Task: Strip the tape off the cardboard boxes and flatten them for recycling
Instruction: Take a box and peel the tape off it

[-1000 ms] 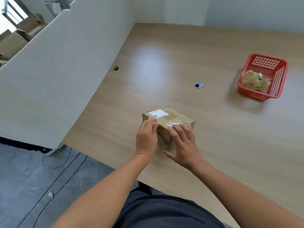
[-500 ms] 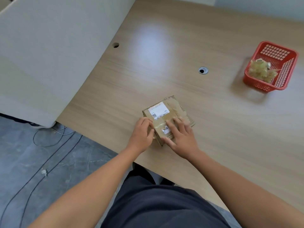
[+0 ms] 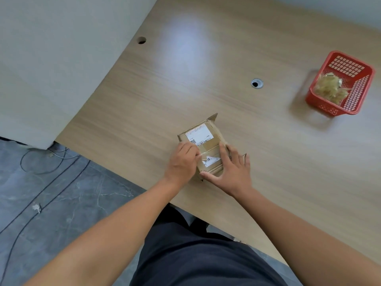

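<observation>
Rotated since half a second ago: cardboard box (image 3: 206,144), long axis now pointing away from the body, far-end flap raised. Positioned on the wooden table (image 3: 206,69), near its front edge, directly ahead of the torso. On the top face, white shipping label (image 3: 198,134) toward the far end and smaller label fragment (image 3: 211,161) toward the near end. At the box's left side, left hand (image 3: 182,162), fingers curled, fingertips pinching the edge of the clear tape (image 3: 209,150) across the middle of the top face. At the right side, right hand (image 3: 234,172) spread wide, fingers straight along the box's right edge, thumb laid across the near end, bracing rather than gripping. Far right on the table, well apart from the box: red basket (image 3: 362,87) containing a crumpled wad of tape (image 3: 328,88). Between box and basket, round cable hole (image 3: 257,83). At left, pale partition panel (image 3: 51,69), with cables (image 3: 41,162) on the grey floor below it.
</observation>
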Demonstrator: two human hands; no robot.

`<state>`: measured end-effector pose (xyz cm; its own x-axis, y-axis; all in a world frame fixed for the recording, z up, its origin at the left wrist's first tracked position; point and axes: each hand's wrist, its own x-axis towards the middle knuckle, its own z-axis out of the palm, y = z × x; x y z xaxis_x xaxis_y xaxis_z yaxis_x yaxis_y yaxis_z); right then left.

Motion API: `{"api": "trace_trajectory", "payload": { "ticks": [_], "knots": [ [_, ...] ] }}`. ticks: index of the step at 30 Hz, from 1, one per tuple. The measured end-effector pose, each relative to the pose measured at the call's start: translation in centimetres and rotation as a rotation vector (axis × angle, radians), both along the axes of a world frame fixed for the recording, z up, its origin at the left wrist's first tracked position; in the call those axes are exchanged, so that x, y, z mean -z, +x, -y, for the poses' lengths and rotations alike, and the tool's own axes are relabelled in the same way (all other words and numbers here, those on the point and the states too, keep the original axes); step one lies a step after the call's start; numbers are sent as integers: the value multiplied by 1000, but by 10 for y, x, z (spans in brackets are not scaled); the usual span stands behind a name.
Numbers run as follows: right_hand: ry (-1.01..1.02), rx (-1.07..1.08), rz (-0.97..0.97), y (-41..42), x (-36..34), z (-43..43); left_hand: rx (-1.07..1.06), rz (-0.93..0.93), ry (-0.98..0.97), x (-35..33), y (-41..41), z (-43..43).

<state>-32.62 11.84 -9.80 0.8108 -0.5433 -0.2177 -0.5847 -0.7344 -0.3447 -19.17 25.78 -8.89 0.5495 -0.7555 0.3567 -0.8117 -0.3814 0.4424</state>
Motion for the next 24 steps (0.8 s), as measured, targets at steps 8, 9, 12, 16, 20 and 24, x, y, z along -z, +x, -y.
{"api": "trace_trajectory", "payload": {
  "ticks": [8, 9, 12, 16, 20, 24],
  "knots": [
    [22, 10, -29, 0, 1, -4, -261, -385, 69, -8, -4, 11],
    [25, 16, -24, 0, 1, -5, -252, -423, 50, -10, -4, 11],
    [12, 24, -33, 0, 2, -4, -181, -443, 46, -13, 3, 8],
    [40, 33, -68, 0, 1, -5, -113, -380, 115, -13, 6, 2],
    [24, 7, -118, 0, -3, -6, -234, -430, 61, -7, 0, 6],
    [-8, -13, -157, 4, -9, -6, -707, -746, -177, -7, -2, 14]
  ]
}}
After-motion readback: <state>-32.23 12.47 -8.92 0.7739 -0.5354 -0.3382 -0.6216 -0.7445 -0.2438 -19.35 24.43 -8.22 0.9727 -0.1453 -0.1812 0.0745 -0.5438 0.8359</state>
